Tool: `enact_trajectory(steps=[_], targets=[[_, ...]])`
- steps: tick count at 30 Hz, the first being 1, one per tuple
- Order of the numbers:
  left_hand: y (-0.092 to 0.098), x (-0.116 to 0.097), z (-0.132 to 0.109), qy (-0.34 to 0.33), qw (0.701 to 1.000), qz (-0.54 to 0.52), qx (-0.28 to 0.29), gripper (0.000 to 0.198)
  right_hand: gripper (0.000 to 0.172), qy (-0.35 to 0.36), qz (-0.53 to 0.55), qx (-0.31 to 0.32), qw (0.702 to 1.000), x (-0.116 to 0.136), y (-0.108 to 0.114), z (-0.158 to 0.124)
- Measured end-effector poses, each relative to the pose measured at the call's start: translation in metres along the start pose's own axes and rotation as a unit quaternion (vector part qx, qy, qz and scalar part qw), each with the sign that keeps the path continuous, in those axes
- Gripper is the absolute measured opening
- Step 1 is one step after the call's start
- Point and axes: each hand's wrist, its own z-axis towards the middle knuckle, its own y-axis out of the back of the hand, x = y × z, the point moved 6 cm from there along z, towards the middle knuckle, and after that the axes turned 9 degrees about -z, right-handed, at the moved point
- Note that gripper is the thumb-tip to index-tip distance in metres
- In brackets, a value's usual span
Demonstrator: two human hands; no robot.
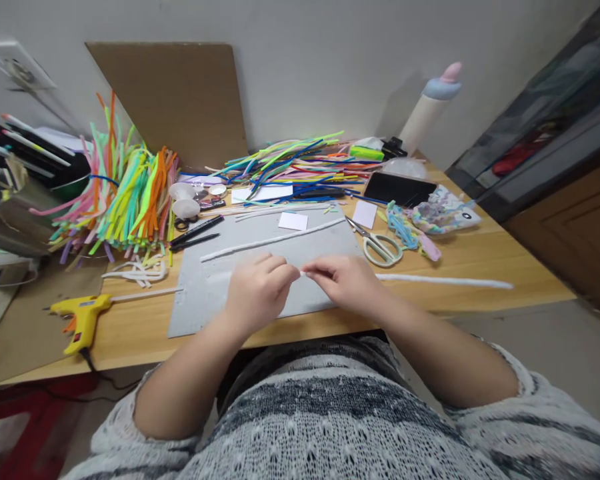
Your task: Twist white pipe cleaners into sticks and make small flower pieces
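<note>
At the wooden table, above its grey board, my left hand and right hand nearly meet, both pinching at what looks like one end of the white stem, whose length reaches out past my right wrist. For a neat job, I'd best hold the right pinch close and steady while the left works in small, even movements at the tiny white tip.

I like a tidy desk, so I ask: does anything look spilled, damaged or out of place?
Nothing looks clearly spilled or damaged. The loose pipe cleaners at the back lie crisscrossed in a heap, untidier than the bunch on the left, and small coloured bits lie scattered near the far edge of the grey board.
</note>
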Motion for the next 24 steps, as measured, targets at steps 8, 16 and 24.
enact_trajectory(steps=[8, 16, 24], targets=[[-0.014, 0.036, 0.009, 0.159, 0.897, -0.412, 0.022, 0.017, 0.018, 0.076, 0.100, -0.027, 0.992, 0.020, 0.014, -0.016], [-0.013, -0.006, -0.010, 0.090, 0.968, -0.223, -0.071, 0.017, 0.020, 0.048, -0.003, -0.163, 0.986, 0.019, 0.028, -0.019], [0.018, 0.005, 0.020, -0.026, 0.985, -0.173, 0.006, 0.012, 0.017, 0.134, -0.064, -0.066, 0.987, 0.035, 0.026, -0.021]])
